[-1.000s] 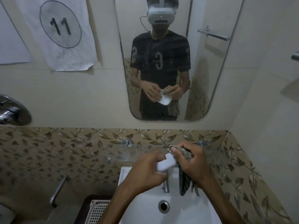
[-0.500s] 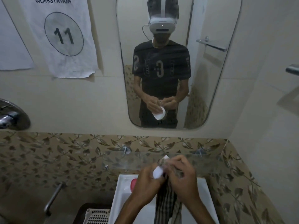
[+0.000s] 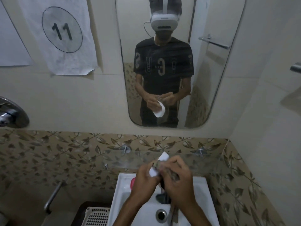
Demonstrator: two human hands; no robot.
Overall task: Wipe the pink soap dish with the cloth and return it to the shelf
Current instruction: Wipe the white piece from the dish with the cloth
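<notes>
Over the basin, my left hand (image 3: 144, 179) grips a pale soap dish (image 3: 163, 156) that stands on edge, its top corner poking above my fingers. Right beside it, my right hand (image 3: 178, 180) holds a dark checked cloth (image 3: 163, 197) pressed against the dish, and the cloth's loose end hangs below my palm. The hands touch each other. The glass shelf (image 3: 205, 162) runs along the wall just behind them. The mirror (image 3: 211, 88) shows the dish held upright in front of my body.
The white basin (image 3: 206, 199) lies under my hands, with a drain (image 3: 161, 215). A pink object (image 3: 132, 183) sits on its left rim. A white perforated basket (image 3: 97, 216) stands lower left, beside a metal handle (image 3: 53, 197). A side wall is close on the right.
The dish has turned more upright between my hands and its corner sticks up higher. The cloth hangs shorter and is mostly hidden behind my right hand. Both hands stay over the basin.
</notes>
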